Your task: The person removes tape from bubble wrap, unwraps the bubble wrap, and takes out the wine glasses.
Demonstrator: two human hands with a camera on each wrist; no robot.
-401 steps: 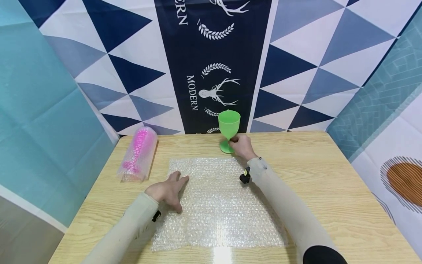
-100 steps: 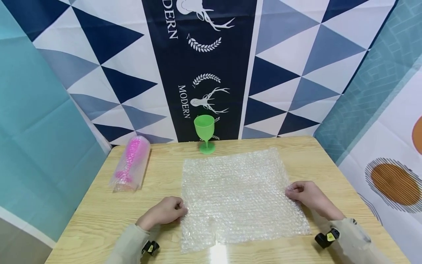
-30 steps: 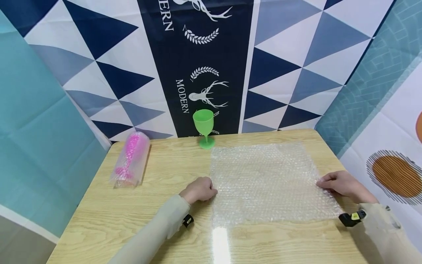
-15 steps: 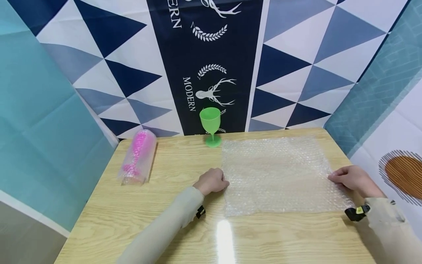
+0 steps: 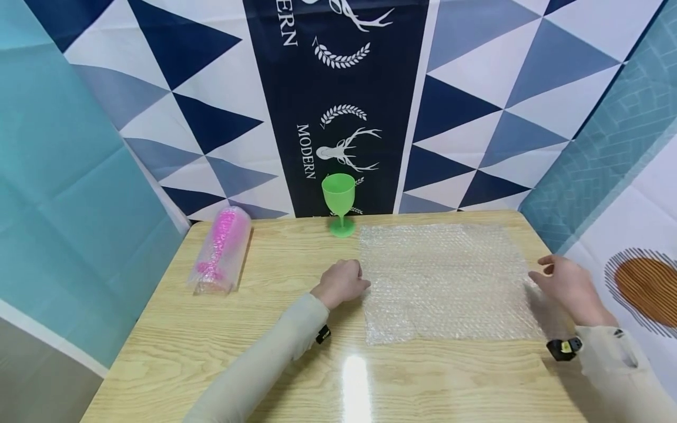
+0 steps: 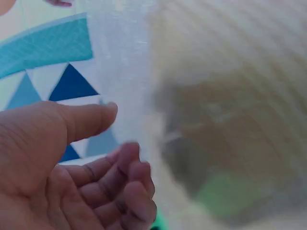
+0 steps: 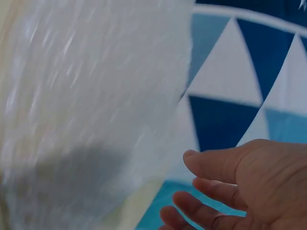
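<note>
A rectangular sheet of clear bubble wrap [image 5: 444, 282] lies flat on the right half of the wooden table. At its left edge is my left hand [image 5: 342, 283]; in the left wrist view the thumb [image 6: 93, 120] stands apart from loosely bent fingers [image 6: 136, 191], nothing between them. My right hand [image 5: 571, 288] is just off the sheet's right edge, thumb [image 7: 216, 163] and fingers spread and holding nothing in the right wrist view. Behind the sheet's left corner a green plastic goblet [image 5: 339, 194] stands upright near the table's back edge.
A pink goblet-shaped thing rolled in bubble wrap [image 5: 221, 249] lies at the table's [image 5: 211, 352] back left. A patterned cloth wall [image 5: 338, 88] rises directly behind the table, with more hanging cloth on both sides.
Over the last seconds the bubble wrap has shifted to the right, clear of the goblet's front. My right hand has just let go of its edge; my left fingers have loosened. Earlier, my right hand held the green goblet.
</note>
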